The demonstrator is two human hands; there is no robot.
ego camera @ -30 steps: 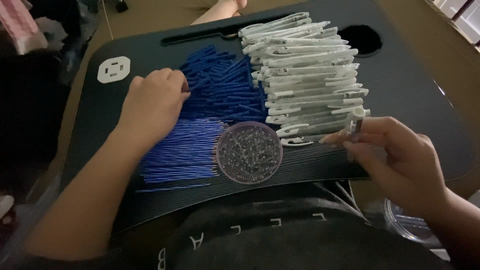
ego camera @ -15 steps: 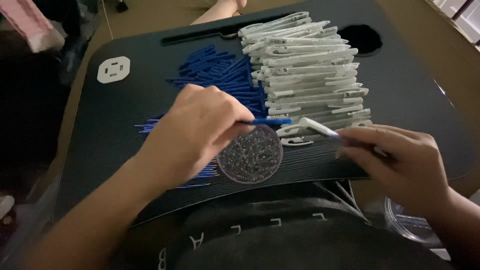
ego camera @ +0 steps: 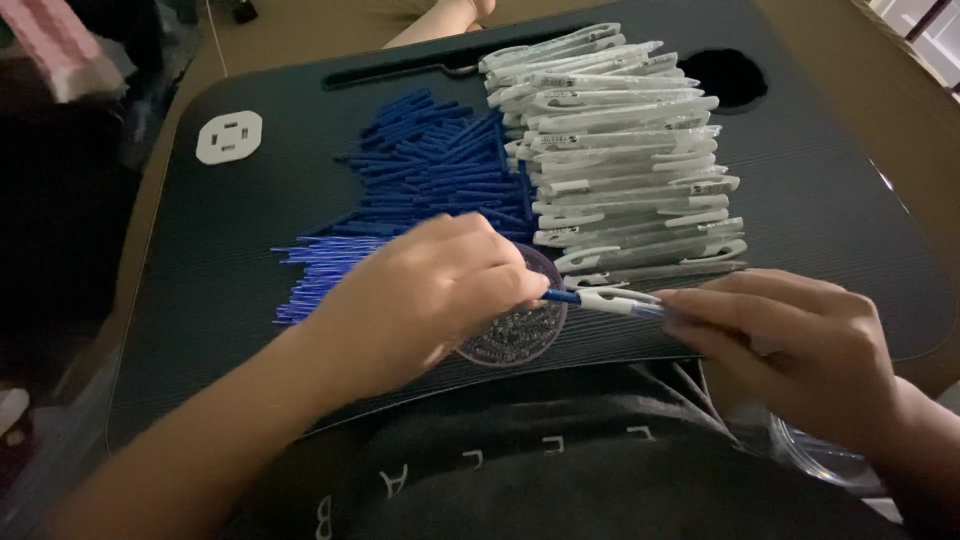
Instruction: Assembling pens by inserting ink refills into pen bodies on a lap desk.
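Observation:
My right hand grips a white pen barrel at the front of a black lap tray. My left hand pinches a blue refill whose tip sits in the barrel's open end. Both hands meet over a small round dish of tiny dark springs, partly hidden by the left hand. Behind lie a pile of blue pen parts, thin blue refills and a tall stack of white pen barrels.
A white round socket plate sits at the tray's far left. A slot and a round cup hole run along its far edge. A clear plastic container shows below the tray at right. Someone's limb lies beyond.
My left hand left the blue pile, picked up a refill and brought it right to the barrel. My right hand lifted a white barrel from the stack and now holds it level.

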